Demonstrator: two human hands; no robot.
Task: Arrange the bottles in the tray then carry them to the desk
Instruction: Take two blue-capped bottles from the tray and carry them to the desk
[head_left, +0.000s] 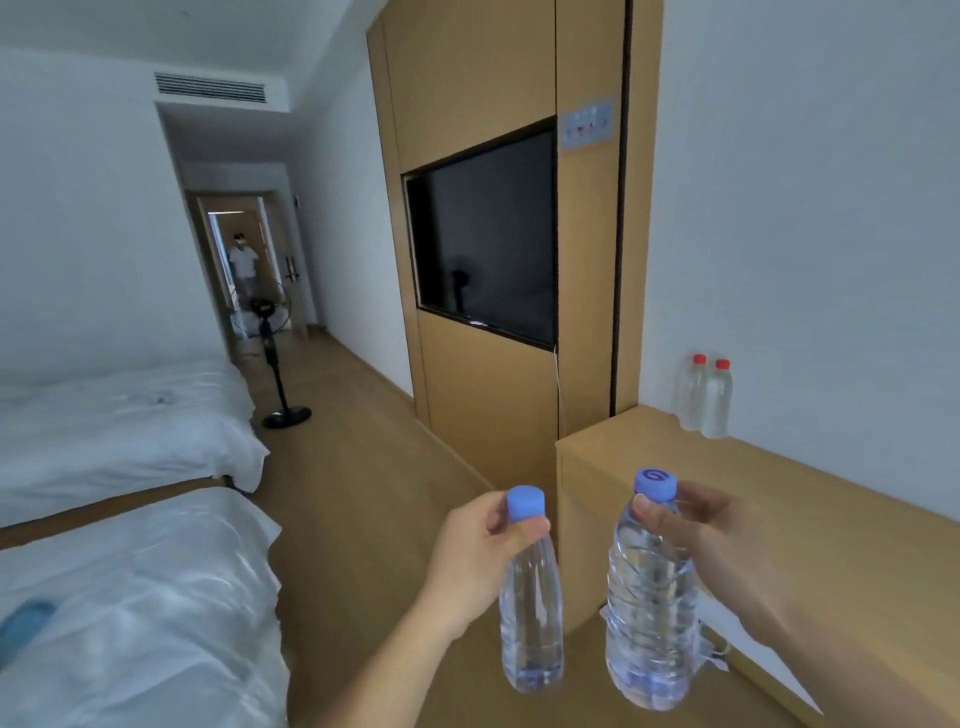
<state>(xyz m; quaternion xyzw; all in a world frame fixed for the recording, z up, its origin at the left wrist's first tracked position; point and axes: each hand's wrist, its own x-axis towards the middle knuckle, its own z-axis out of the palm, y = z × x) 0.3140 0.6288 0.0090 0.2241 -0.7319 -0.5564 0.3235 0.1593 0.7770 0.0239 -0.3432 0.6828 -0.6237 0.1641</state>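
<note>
My left hand (480, 551) grips the neck of a slim clear water bottle (531, 623) with a blue cap, held upright over the floor. My right hand (711, 535) pinches the neck of a wider, ribbed clear bottle (649, 613), also blue-capped and upright. Both bottles hang side by side in front of the wooden desk (769, 499). Two clear bottles with red caps (706, 400) stand at the back of the desk against the wall. No tray is in view.
Two white beds (130, 519) fill the left side. A standing fan (275, 364) is on the wooden floor in the aisle. A wall-mounted TV (488, 234) sits in a wooden panel. A person stands far off in the doorway (243, 260).
</note>
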